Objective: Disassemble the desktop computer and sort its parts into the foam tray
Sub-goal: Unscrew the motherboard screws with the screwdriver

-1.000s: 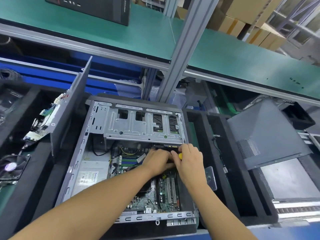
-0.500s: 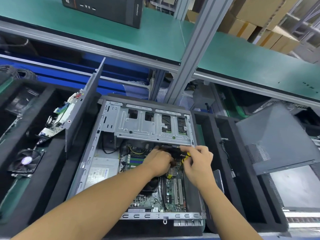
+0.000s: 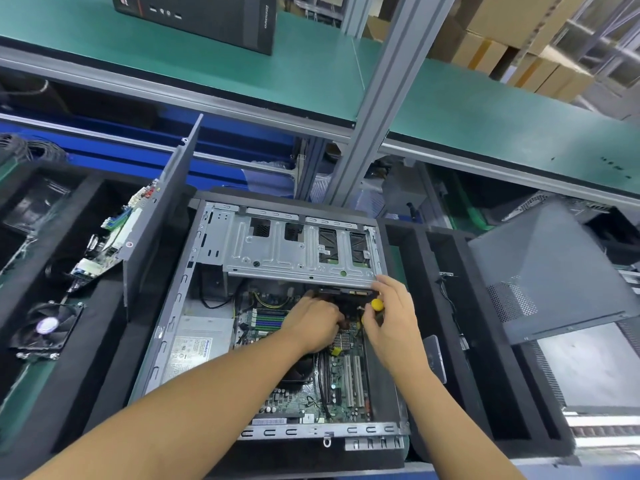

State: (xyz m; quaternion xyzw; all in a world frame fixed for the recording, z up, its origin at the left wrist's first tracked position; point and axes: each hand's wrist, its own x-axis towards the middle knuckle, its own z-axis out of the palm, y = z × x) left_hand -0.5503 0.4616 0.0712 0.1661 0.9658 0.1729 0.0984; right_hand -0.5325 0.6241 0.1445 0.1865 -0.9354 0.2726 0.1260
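The card sat inside the case, tucked just under the near edge of the cage, its long axis running left to right. My left grip lay at its left end with the fingers curled down out of sight, so I could not tell whether it grasped the card or only touched it. My right grip was at the right end, clenched round the screwdriver, one finger up by the cage edge. I judged both grips about equally near, one per end. The card would need to come toward me and up, clear of the cage, before going to the tray.
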